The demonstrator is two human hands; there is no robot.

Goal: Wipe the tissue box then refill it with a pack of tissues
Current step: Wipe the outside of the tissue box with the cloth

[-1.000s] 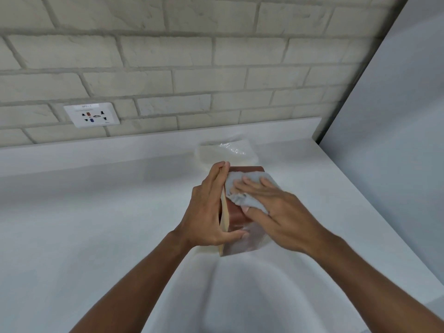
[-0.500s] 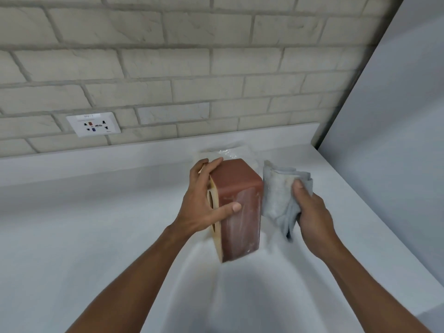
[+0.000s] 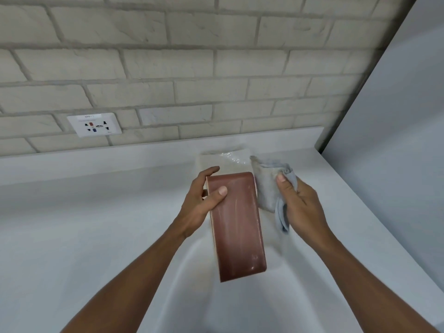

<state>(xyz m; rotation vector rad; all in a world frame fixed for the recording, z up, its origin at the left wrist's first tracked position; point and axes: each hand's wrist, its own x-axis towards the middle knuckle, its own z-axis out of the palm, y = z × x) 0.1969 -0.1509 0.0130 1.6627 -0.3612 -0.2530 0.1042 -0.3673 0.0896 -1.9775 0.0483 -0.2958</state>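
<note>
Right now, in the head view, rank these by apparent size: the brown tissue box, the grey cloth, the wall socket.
1. brown tissue box
2. grey cloth, bunched up
3. wall socket; it is farther off, so true size is unsure

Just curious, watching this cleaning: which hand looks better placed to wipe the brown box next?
The right hand, probably: it grips the cloth right beside the tissue box, while the left hand is busy holding that box.
</note>
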